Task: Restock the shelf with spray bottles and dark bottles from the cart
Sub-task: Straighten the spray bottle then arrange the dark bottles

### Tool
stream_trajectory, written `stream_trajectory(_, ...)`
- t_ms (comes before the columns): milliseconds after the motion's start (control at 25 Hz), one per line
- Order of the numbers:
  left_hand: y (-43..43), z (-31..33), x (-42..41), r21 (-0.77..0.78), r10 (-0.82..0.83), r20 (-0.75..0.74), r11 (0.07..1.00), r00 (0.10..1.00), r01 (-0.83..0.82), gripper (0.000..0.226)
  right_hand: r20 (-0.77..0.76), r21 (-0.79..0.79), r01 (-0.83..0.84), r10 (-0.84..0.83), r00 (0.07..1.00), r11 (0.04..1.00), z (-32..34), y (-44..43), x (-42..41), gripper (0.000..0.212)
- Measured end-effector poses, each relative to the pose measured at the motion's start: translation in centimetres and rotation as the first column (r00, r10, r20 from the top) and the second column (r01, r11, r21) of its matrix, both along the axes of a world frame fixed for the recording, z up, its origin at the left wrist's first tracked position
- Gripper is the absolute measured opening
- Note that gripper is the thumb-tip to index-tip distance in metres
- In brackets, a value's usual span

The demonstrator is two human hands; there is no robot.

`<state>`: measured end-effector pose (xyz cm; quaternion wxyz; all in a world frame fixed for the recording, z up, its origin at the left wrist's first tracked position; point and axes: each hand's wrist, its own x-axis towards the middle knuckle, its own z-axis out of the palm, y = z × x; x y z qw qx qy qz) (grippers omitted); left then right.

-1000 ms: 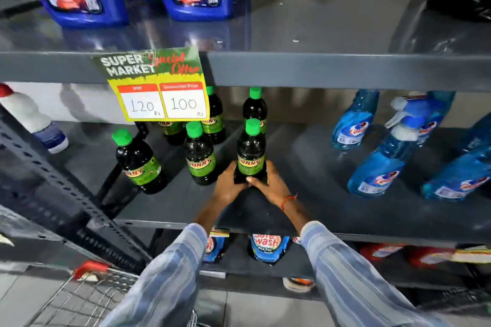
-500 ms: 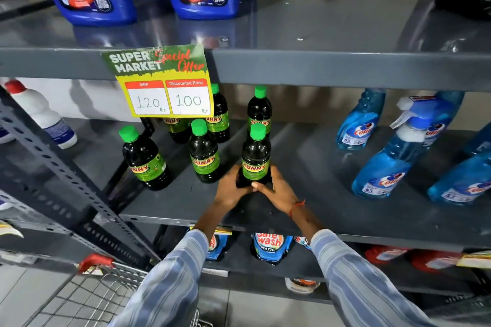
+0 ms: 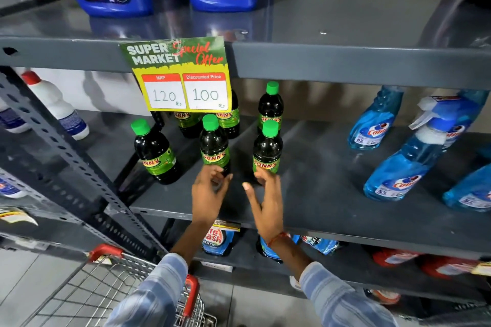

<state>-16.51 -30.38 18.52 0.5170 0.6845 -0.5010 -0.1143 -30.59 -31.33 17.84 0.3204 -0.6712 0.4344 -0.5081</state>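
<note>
Grey metal shelf [image 3: 332, 194] in a shop aisle, glossy dark boards, pale tiled floor below. Six dark bottles with green caps stand upright at about 11 to 12 o'clock of the hands; the front-right dark bottle [image 3: 267, 152] sits just beyond the right hand [image 3: 265, 203]. Left hand [image 3: 208, 192] is open, fingers loose, in front of the middle bottle [image 3: 214, 146]; right hand is open too, gripping nothing. Blue spray bottles [image 3: 406, 167] at 2 o'clock. Price sign [image 3: 180, 75] hangs from the upper board. Wire cart [image 3: 111, 289] at 7 o'clock.
</note>
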Motion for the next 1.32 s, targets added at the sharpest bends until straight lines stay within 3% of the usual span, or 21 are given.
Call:
stream_trajectory(120, 0.3, -0.4, 2.3, -0.005, 0.13, -0.125, 0.991, 0.984, -0.132, 0.04, -0.147, 0.079, -0.151, 0.162, 0.976, 0.985, -0.3, -0.4, 3.9, 0.053)
stream_trajectory(240, 0.3, -1.8, 3.3, 0.166, 0.057, -0.024, 0.985, 0.998, -0.052, 0.07, -0.19, 0.236, -0.172, 0.219, 0.957, 0.956, -0.7, -1.8, 6.4, 0.068)
stream_trajectory(360, -1.1, -1.3, 4.3, 0.294, -0.076, -0.039, 0.952, 0.996, 0.084, 0.089, -0.125, 0.339, -0.171, 0.224, 0.966, 0.925, -0.4, -3.9, 7.4, 0.071)
stream_trajectory(640, -1.9, -0.7, 6.0, 0.304, -0.186, -0.09, 0.93, 0.978, 0.204, 0.068, -0.043, 0.327, -0.243, 0.272, 0.961, 0.913, -0.8, -4.8, 7.7, 0.063)
stream_trajectory(1320, -0.5, -1.0, 6.6, 0.355, -0.221, -0.119, 0.901, 0.968, 0.249, 0.065, -0.057, 0.294, -0.223, 0.25, 0.966, 0.929, -1.0, -2.8, 8.0, 0.064)
